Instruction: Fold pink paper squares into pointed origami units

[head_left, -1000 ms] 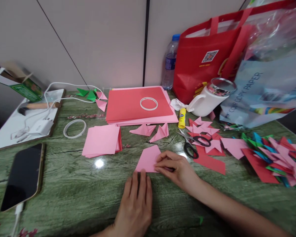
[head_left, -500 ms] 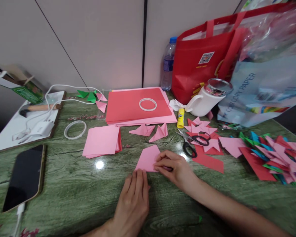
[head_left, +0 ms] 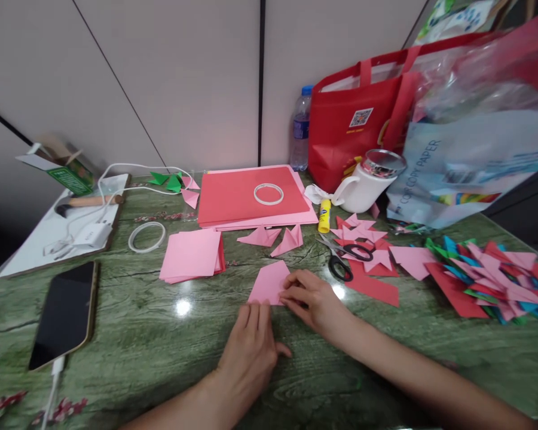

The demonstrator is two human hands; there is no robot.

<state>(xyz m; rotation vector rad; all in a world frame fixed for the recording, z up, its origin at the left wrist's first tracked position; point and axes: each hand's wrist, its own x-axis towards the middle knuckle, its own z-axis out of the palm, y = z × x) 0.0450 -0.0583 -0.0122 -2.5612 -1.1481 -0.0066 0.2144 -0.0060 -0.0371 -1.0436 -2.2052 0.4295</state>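
Note:
A folded sheet of pink paper (head_left: 269, 282) lies on the table between my hands. My left hand (head_left: 253, 343) rests its outstretched fingertips on the near edge of the sheet, with the thumb sticking out to the right. At the right edge, my right hand (head_left: 311, 301) pinches the paper between thumb and fingers. Just beyond the sheet are two folded pink pieces (head_left: 260, 236). To the left sits a stack of pink and red square papers (head_left: 190, 255). Scissors (head_left: 343, 260) with black handles lie to the right, beside a yellow glue stick (head_left: 324, 216).
Red and pink sheets (head_left: 237, 194) carry a tape roll (head_left: 269, 193) at the back. A white mug (head_left: 361, 188), a water bottle (head_left: 300, 131) and a red bag (head_left: 345, 131) stand back right. Colourful folded papers (head_left: 497, 278) pile up at right; a phone (head_left: 65, 313) lies left.
My left thumb has spread out to the right, away from the fingers. My right hand keeps its pinch on the paper. The whole view has shifted slightly.

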